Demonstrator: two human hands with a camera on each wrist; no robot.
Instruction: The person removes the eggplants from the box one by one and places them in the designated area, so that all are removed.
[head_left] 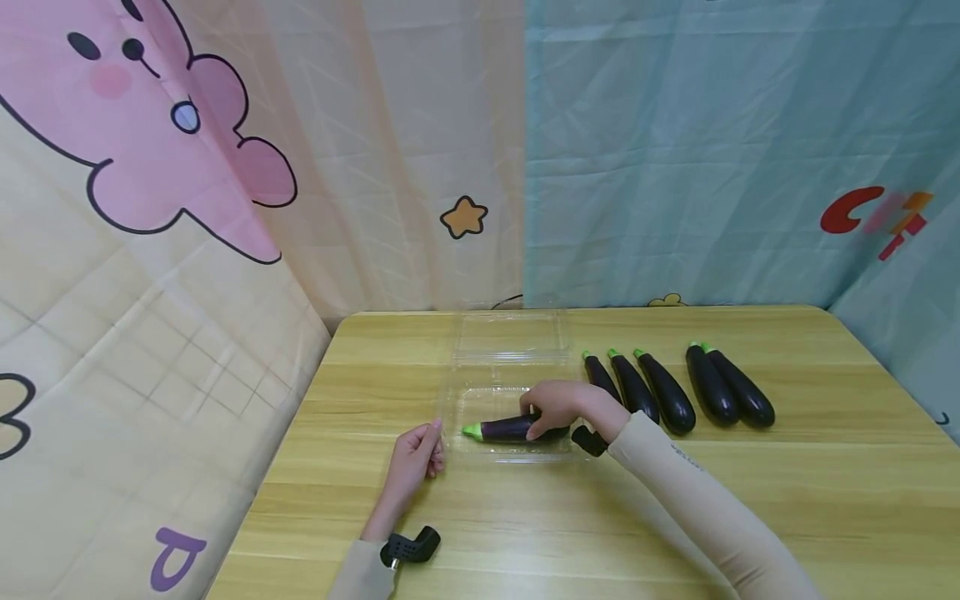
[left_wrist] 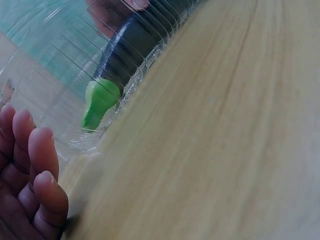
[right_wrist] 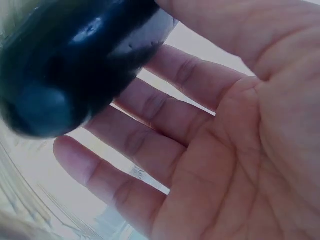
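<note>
A dark purple eggplant (head_left: 510,429) with a green stem lies lengthwise in the near half of a clear plastic clamshell box (head_left: 468,404). My right hand (head_left: 558,404) grips it from above near its thick end, thumb on the near side and fingers on the far side. In the right wrist view, the eggplant's rounded end (right_wrist: 45,110) shows between thumb and fingers. Beside the box's left edge is my left hand (head_left: 416,458), fingers loosely bent and holding nothing. The left wrist view shows its fingertips (left_wrist: 44,150) close to the box wall, near the green stem (left_wrist: 100,97).
Several more eggplants (head_left: 663,392) lie in a slanted row on the wooden table (head_left: 525,525), right of the box, partly behind my right forearm. The box's open lid (head_left: 512,333) reaches toward the table's back edge. Printed curtains (head_left: 375,167) hang behind and at the sides.
</note>
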